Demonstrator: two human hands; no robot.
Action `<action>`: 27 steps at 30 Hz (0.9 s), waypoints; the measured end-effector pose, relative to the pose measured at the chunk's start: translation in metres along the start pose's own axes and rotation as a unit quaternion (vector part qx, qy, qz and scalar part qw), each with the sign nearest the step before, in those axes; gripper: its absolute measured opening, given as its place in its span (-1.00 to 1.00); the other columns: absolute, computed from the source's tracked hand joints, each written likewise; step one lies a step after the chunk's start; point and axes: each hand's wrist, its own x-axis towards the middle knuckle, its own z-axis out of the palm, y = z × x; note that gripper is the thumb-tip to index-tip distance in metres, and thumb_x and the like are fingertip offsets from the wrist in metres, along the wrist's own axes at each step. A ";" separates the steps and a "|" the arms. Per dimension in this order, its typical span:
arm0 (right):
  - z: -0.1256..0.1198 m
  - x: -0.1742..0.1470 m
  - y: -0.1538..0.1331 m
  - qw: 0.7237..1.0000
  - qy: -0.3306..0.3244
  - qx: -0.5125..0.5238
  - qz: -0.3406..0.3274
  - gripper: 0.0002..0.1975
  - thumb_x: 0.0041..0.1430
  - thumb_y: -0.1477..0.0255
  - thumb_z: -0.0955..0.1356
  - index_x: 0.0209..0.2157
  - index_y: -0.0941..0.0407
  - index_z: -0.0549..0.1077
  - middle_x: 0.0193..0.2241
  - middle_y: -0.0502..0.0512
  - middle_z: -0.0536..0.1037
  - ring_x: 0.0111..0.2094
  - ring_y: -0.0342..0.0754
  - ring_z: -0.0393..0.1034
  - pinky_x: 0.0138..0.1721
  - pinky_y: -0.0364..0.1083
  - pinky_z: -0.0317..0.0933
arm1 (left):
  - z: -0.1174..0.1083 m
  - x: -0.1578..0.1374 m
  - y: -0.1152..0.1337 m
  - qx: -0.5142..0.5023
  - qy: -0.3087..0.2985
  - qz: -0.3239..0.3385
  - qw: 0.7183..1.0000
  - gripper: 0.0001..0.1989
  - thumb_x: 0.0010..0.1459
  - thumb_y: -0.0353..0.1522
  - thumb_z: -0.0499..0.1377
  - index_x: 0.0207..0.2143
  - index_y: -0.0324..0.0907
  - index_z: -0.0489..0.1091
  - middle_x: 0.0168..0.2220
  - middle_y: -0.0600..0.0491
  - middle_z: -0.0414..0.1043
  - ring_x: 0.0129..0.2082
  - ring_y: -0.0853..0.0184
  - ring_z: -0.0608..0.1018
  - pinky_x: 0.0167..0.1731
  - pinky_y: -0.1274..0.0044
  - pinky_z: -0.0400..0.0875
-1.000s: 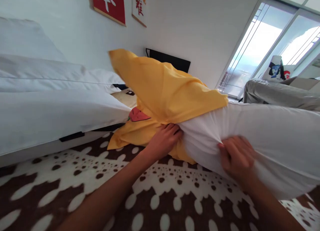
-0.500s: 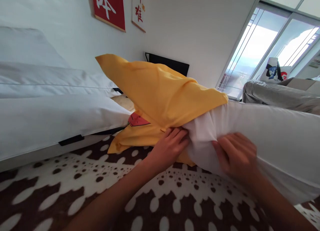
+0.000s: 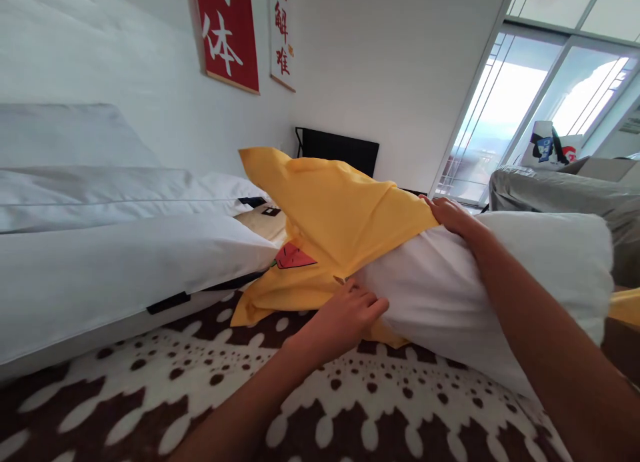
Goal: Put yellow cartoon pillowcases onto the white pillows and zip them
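A white pillow (image 3: 435, 295) lies partly inside a yellow pillowcase (image 3: 345, 209), whose left end rises in a pointed flap. A red watermelon-like print (image 3: 296, 256) shows on the pillowcase. My left hand (image 3: 353, 312) is closed on the near edge of the pillowcase opening, against the pillow. My right hand (image 3: 455, 219) reaches over the pillow and holds the far upper edge of the opening. Some of its fingertips are hidden behind the cloth. The right end of the pillow sticks out bare beneath my right forearm.
Below is a brown and white patterned blanket (image 3: 350, 382). White bedding or cushions (image 3: 125, 269) stand along the left. A black panel (image 3: 340, 152) leans at the far wall. A grey wrapped item (image 3: 550, 195) sits by the window at right, and yellow fabric (image 3: 625, 307) shows at the right edge.
My right hand has let go of the pillow's near side and moved up to the far pillowcase edge. The pillowcase flap sits lower and further right in view. My left hand keeps its hold.
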 end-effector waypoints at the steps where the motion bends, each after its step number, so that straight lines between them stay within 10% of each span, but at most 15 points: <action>1: 0.004 -0.002 0.001 1.000 -0.004 -0.008 0.004 -0.38 0.27 0.07 0.01 -0.42 0.16 0.50 -0.45 0.23 0.50 -0.38 0.01 0.36 -0.31 -0.05 0.16 | -0.002 0.000 0.000 -0.006 -0.003 -0.001 1.000 -0.81 0.02 -0.62 -0.04 -0.38 -0.20 0.21 -0.46 0.07 0.35 -0.44 0.33 0.40 -0.26 0.44 0.28; 7: -0.016 -0.031 -0.020 0.998 -0.001 -0.067 -0.013 -0.40 0.29 0.13 -0.03 -0.23 0.12 0.51 -0.33 0.23 0.51 -0.31 0.02 0.35 -0.29 -0.07 0.09 | -0.021 -0.001 0.003 -0.070 0.128 -0.007 0.989 -0.83 0.11 -0.54 0.00 -0.24 -0.21 0.26 -0.20 -0.05 0.39 -0.16 0.29 0.42 -0.15 0.45 0.30; 10: -0.032 -0.053 -0.034 0.997 0.016 -0.061 -0.054 -0.44 0.31 0.19 -0.03 -0.25 0.10 0.49 -0.41 0.16 0.50 -0.39 -0.02 0.33 -0.35 -0.08 0.05 | -0.030 -0.003 0.004 -0.013 0.268 -0.073 0.961 -0.66 0.11 -0.51 0.06 -0.04 -0.20 0.19 0.01 -0.16 0.27 0.03 0.17 0.32 -0.03 0.33 0.25; 14: -0.050 -0.093 -0.055 0.991 0.042 -0.046 -0.120 -0.45 0.30 0.12 -0.02 -0.31 0.08 0.44 -0.43 0.09 0.49 -0.45 -0.06 0.31 -0.43 -0.10 0.05 | -0.031 -0.003 -0.001 0.085 0.301 -0.155 0.937 -0.48 0.06 -0.49 0.11 0.09 -0.15 0.10 0.08 -0.21 0.18 0.08 0.07 0.26 -0.01 0.22 0.20; 21: -0.051 -0.147 -0.092 0.933 0.136 -0.112 -0.313 -0.21 0.04 -0.07 0.27 0.19 0.09 0.10 -0.10 0.26 0.41 -0.15 0.13 0.32 -0.22 0.03 0.20 | -0.031 -0.005 -0.002 0.065 0.401 -0.112 0.907 -0.75 0.07 -0.54 0.10 -0.18 -0.15 0.29 -0.25 -0.04 0.38 -0.21 0.25 0.40 -0.21 0.38 0.30; 27: -0.034 -0.151 -0.105 0.902 0.271 -0.141 -0.306 -0.58 0.19 0.37 0.24 0.09 0.13 0.25 -0.10 0.24 0.45 -0.17 0.05 0.35 -0.23 -0.01 0.20 | -0.042 -0.005 0.024 -0.110 0.405 -0.028 0.907 -0.87 0.06 -0.57 0.09 -0.35 -0.22 0.26 -0.46 0.05 0.28 -0.44 0.39 0.31 -0.47 0.53 0.23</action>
